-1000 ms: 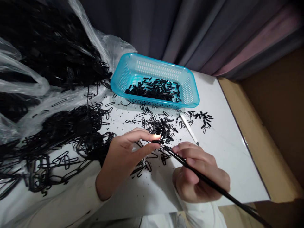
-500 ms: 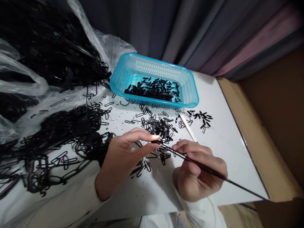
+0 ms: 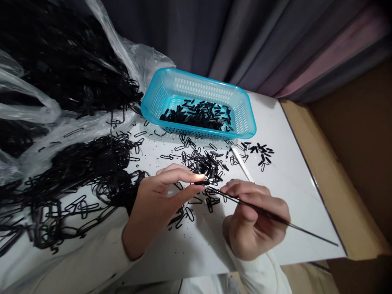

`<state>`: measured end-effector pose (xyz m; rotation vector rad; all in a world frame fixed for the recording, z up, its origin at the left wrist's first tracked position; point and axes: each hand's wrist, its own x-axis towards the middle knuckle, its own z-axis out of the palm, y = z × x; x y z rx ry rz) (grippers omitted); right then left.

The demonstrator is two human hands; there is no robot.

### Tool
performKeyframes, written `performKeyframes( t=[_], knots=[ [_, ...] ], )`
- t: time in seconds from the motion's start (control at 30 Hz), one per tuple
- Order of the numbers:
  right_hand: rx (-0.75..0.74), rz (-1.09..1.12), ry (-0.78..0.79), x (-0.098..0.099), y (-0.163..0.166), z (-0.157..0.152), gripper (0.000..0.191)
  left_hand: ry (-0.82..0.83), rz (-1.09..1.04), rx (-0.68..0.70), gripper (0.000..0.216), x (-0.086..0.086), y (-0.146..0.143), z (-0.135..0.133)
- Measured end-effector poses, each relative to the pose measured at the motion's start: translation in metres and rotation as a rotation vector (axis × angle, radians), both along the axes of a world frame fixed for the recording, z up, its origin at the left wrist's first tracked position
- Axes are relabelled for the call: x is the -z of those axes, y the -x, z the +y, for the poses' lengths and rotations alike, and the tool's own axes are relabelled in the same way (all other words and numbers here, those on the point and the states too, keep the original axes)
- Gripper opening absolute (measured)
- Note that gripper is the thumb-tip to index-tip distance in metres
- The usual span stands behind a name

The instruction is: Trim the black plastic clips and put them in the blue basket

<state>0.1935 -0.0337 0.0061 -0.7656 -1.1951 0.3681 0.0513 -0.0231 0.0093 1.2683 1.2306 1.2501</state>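
Observation:
Between its thumb and forefinger, my left hand [image 3: 165, 196] pinches a small dark oblong piece [image 3: 202, 183]. My right hand [image 3: 257, 220] is closed around a long, thin black strip [image 3: 312, 235], which looks doubled along part of its length. The strip's near end reaches the small piece at my left fingertips; whether it goes inside, I cannot tell. Its other end sticks out past my right hand toward the lower right. Under and behind my fingers lies a loose pile of black loops and small pieces [image 3: 203, 163] on the white tabletop [image 3: 294, 163].
A blue perforated basket [image 3: 249, 110] holding many small black pieces stands behind the pile. Tangled black loops [image 3: 82, 163] and a clear plastic bag [image 3: 45, 110] of black material fill the left side. More black pieces [image 3: 261, 151] and a white strip [image 3: 241, 163] lie to the right.
The far end of the thin strip has shifted up and left, and my right hand has moved slightly left. My left hand keeps its pinch, almost still.

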Motion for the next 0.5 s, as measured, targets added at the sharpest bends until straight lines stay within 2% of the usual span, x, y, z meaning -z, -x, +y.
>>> performKeyframes(
  t=[0.5],
  knots=[
    [-0.194, 0.195, 0.359, 0.002, -0.012, 0.000, 0.009, -0.017, -0.006, 0.070, 0.017, -0.001, 0.000, -0.001]
  ],
)
